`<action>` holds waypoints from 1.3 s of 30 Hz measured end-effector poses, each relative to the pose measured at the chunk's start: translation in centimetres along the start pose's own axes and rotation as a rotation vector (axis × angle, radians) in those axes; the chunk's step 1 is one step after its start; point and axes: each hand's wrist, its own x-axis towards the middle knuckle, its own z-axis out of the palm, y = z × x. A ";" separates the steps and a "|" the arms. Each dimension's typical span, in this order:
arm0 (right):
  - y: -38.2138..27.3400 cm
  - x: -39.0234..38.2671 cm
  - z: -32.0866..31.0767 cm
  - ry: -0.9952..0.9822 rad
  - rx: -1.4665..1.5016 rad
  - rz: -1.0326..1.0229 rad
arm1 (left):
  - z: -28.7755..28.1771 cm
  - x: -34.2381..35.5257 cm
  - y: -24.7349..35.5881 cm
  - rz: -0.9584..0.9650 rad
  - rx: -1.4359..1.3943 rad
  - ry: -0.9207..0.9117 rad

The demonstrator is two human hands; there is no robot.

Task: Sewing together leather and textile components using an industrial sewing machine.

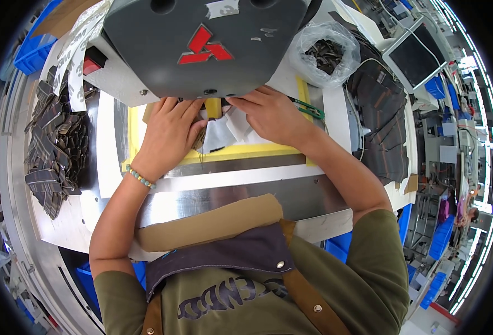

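My left hand [171, 131], with a beaded bracelet on its wrist, lies flat with fingers stretched forward at the lower edge of the dark grey sewing machine head [201, 72]. Its fingertips are partly hidden there. Across from it, my right hand [274, 117] points left, fingers drawn together near the same edge; what they hold, if anything, is hidden. A light grey piece with a dark lower edge [217, 135] lies between the hands, beside a white piece [238, 124]. Behind it shows a yellow part [213, 107]. Green-handled snips [310, 109] lie just beyond my right hand.
Dark striped fabric pieces [56, 145] are heaped at the left. A clear plastic bag [324, 53] of small dark pieces stands back right, near a stack of dark fabric panels [383, 111] and a screen [416, 53]. Yellow tape [246, 151] borders the work area; cardboard [213, 223] lines the front edge.
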 end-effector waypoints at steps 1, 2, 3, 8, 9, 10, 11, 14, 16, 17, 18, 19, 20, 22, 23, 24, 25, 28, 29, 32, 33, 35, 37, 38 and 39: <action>0.2 0.0 0.1 0.004 -0.004 0.001 | 0.0 0.1 -0.2 0.005 0.002 0.002; 0.6 -0.1 0.3 -0.005 -0.001 0.015 | 0.0 0.3 -0.4 -0.036 -0.025 -0.051; 0.8 -0.1 0.4 -0.013 0.002 0.031 | 0.0 0.5 -0.5 -0.077 -0.051 -0.106; 0.9 -0.2 0.1 0.104 -0.018 0.026 | 0.4 0.5 -0.5 -0.008 0.004 -0.062; 0.9 -0.2 0.0 0.153 -0.037 0.000 | 0.4 0.5 -0.5 -0.014 0.013 -0.053; 1.0 -0.3 0.0 0.165 -0.043 0.014 | 0.4 0.5 -0.4 0.003 0.018 -0.061; 1.1 -0.3 0.2 0.169 -0.042 0.023 | 0.3 0.5 -0.4 -0.016 0.015 -0.078; 1.3 -0.5 0.6 0.158 -0.048 0.043 | 0.2 0.6 -0.2 -0.024 0.011 -0.096; 1.5 -0.6 0.7 0.139 -0.050 0.047 | 0.4 0.6 -0.4 -0.020 0.009 -0.094; 1.5 -0.7 0.8 0.163 -0.053 0.029 | 0.6 0.5 -0.5 -0.009 0.026 -0.085; 1.5 -0.8 0.9 0.186 -0.056 0.010 | 0.7 0.4 -0.6 0.000 0.043 -0.074; 1.5 -0.8 1.1 0.185 -0.053 0.010 | 0.6 0.3 -0.5 -0.002 0.043 -0.076; 1.6 -0.9 1.3 0.162 -0.038 0.018 | 0.4 0.4 -0.5 -0.012 0.038 -0.092; 1.4 -0.7 1.3 0.132 -0.013 0.016 | 0.3 0.3 -0.6 -0.036 0.033 -0.107; 1.4 -0.7 0.8 0.121 -0.037 -0.037 | 0.2 0.2 -0.8 -0.043 0.023 -0.117; 1.2 -0.5 0.4 0.111 -0.061 -0.092 | 0.1 0.0 -0.9 -0.052 0.012 -0.126; 0.9 -0.5 0.1 0.105 -0.052 -0.103 | -0.1 0.1 -0.7 -0.066 0.011 -0.124; -0.6 -0.7 -0.2 0.093 0.011 -0.159 | -0.5 0.2 0.1 0.022 0.004 -0.071; -1.1 -0.8 0.0 0.047 0.015 -0.126 | -0.4 0.0 0.4 0.019 0.000 -0.062; -1.0 -0.8 -0.1 0.007 -0.075 -0.098 | -0.5 -0.2 0.1 0.014 -0.002 -0.058; -0.9 -0.9 0.0 0.020 -0.097 -0.050 | -0.5 -0.2 -0.1 0.021 -0.002 -0.064; -0.8 -0.9 0.1 0.025 -0.118 -0.001 | -0.5 -0.2 0.0 0.019 -0.006 -0.059; -0.5 -0.6 0.0 0.036 -0.149 0.013 | -0.4 -0.3 -0.1 0.017 -0.009 -0.052; -0.4 -0.6 -0.1 0.032 -0.148 0.008 | -0.4 -0.3 -0.2 0.007 -0.015 -0.062; -0.4 -0.6 -0.2 0.026 -0.116 -0.020 | -0.4 -0.4 -0.2 -0.004 -0.020 -0.071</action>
